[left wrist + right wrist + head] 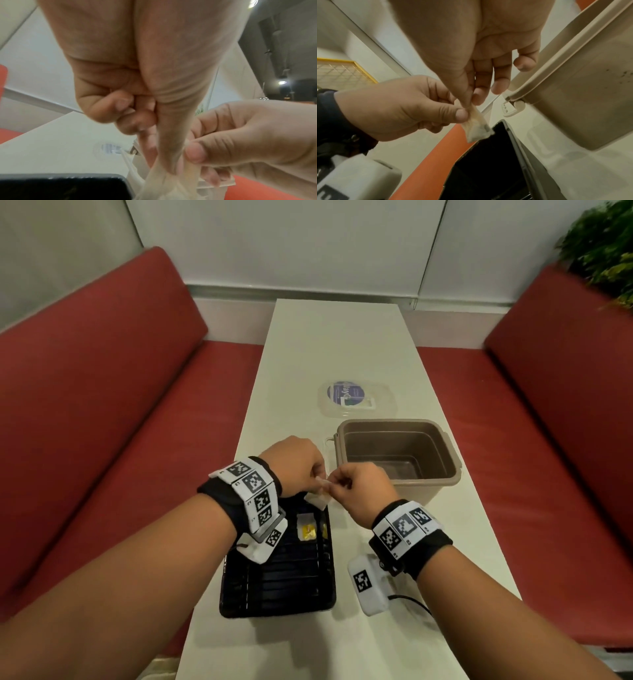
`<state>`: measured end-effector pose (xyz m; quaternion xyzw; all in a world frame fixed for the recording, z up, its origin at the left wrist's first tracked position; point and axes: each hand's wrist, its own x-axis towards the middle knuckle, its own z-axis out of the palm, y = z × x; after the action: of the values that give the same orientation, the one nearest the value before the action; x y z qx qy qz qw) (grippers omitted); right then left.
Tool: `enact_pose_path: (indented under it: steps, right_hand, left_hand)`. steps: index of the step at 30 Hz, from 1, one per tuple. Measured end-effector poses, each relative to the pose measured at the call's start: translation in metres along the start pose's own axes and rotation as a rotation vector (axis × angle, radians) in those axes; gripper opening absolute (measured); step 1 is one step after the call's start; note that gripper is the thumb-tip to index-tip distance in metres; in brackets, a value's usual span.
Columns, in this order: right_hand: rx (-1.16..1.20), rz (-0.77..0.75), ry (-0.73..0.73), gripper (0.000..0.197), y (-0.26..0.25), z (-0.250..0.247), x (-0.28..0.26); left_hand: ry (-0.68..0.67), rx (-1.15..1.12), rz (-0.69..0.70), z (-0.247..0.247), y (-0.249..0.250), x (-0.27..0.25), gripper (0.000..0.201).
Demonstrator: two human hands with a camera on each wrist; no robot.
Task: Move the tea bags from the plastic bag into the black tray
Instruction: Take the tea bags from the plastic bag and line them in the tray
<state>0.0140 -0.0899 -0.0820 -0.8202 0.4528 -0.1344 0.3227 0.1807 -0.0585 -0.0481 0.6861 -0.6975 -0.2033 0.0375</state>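
Both hands meet above the far end of the black tray (277, 577). My left hand (319, 479) and right hand (334, 485) each pinch the top of a small clear plastic bag (319, 498) that hangs between them with something white inside. In the right wrist view the plastic bag (476, 128) dangles over the corner of the black tray (488, 169), pinched by thumb and fingers of the right hand (467, 104). A tea bag (307, 529) with a yellow centre lies in the tray. Part of another shows beside it.
A beige plastic tub (442, 470) stands empty right of the hands, close to the tray's far corner. A clear lid with a blue label (356, 398) lies beyond it. The narrow white table (335, 344) runs between red benches (102, 405).
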Motion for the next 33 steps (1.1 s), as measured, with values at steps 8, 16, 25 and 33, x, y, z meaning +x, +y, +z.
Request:
enact_pose_path:
  steps: [8, 16, 25, 33]
  right_hand:
    - [-0.152, 0.187, -0.245, 0.042, 0.015, 0.023, 0.014]
    - [-0.147, 0.188, -0.321, 0.031, 0.024, 0.037, 0.007]
    - [-0.040, 0.220, -0.350, 0.029, 0.034, 0.044, 0.009]
    - [0.022, 0.239, -0.352, 0.023, 0.041, 0.051, 0.011]
  left_hand:
    - [-0.010, 0.085, -0.366, 0.030, -0.019, 0.013, 0.014]
    - [-0.119, 0.133, -0.554, 0.063, -0.015, 0.034, 0.024]
    - [-0.158, 0.154, -0.555, 0.080, -0.009, 0.044, 0.024]
    - [-0.238, 0.201, -0.589, 0.086, -0.012, 0.043, 0.023]
